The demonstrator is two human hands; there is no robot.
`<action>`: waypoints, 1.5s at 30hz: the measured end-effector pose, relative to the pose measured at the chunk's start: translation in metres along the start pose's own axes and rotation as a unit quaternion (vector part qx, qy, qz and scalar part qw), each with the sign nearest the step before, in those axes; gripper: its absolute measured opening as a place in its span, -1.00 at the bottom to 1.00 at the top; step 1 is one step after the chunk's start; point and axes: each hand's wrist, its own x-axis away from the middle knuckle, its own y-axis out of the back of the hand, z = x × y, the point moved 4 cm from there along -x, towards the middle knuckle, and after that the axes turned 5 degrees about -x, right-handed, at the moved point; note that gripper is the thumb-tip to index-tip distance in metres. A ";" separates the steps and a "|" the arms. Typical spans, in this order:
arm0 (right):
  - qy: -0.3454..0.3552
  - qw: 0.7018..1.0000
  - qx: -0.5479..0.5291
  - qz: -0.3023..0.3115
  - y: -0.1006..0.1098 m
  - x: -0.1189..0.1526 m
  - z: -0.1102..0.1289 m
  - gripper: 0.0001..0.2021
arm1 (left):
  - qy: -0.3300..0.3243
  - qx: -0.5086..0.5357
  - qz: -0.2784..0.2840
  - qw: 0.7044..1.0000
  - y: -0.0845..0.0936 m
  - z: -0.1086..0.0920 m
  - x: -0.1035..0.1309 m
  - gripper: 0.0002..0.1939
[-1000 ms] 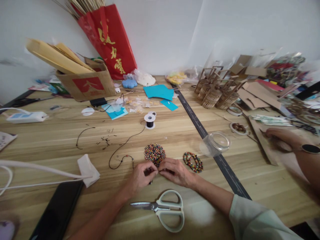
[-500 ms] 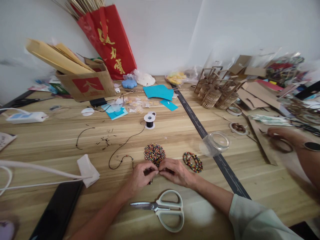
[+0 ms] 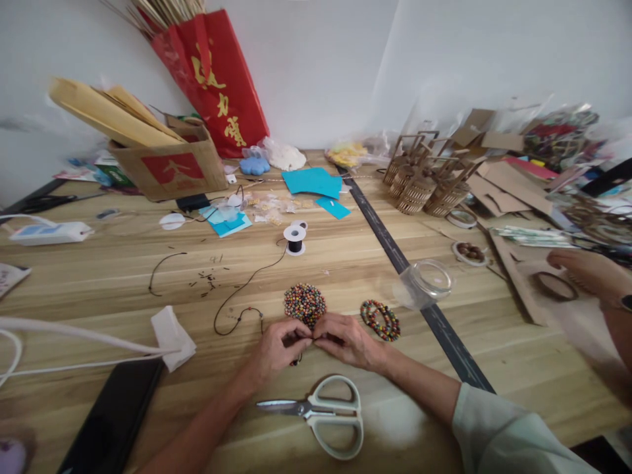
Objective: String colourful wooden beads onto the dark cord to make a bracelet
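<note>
My left hand (image 3: pixel 282 342) and my right hand (image 3: pixel 345 339) meet fingertip to fingertip, both pinched closed on a thin black cord (image 3: pixel 232 293). The stretch between the fingertips is very small and mostly hidden. From a spool (image 3: pixel 295 238) the cord curves left, carries a few small beads, and passes behind my left hand. A few dark beads (image 3: pixel 296 361) hang just below that hand. Right behind my fingers lies a pile of multicoloured beads (image 3: pixel 305 304). A beaded bracelet coil (image 3: pixel 380 320) rests beyond my right hand. Scissors (image 3: pixel 320 411) with pale handles lie partly spread in front of me.
A clear plastic jar (image 3: pixel 427 283) lies across the dark strip (image 3: pixel 380 230). Black cord snippets (image 3: pixel 210 280) and a phone (image 3: pixel 116 415) are at left. Small bamboo baskets (image 3: pixel 419 181) stand at the back right. At far right another person's hand (image 3: pixel 587 266) is near a brown ring (image 3: pixel 555 286).
My hands keep almost the same pinched pose. The other person's hand at the far right has shifted right, away from the brown ring. The view has moved very slightly.
</note>
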 end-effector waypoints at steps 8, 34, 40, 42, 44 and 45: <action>0.018 1.000 -0.012 -0.021 -0.001 0.001 -0.001 -0.85 | 0.021 0.063 0.011 0.998 -0.004 0.002 0.000 -0.90; 0.069 0.995 0.070 -0.019 0.000 0.002 0.012 -0.90 | 0.009 0.074 0.056 0.996 0.002 -0.002 0.003 -0.81; 0.066 0.996 0.060 -0.003 -0.004 0.003 0.011 -0.89 | 0.003 0.043 0.038 0.998 0.002 0.000 0.001 -0.90; 0.069 0.996 0.057 -0.006 -0.003 0.004 0.011 -0.88 | -0.007 0.042 0.033 0.999 0.002 0.000 0.000 -0.92; 0.064 0.997 0.050 -0.010 -0.002 0.004 0.011 -0.87 | -0.007 0.045 0.031 0.998 0.002 -0.001 0.000 -0.91; 0.052 0.998 0.043 -0.019 0.001 0.004 0.010 -0.86 | -0.001 0.050 0.032 0.998 0.002 0.000 0.001 -0.90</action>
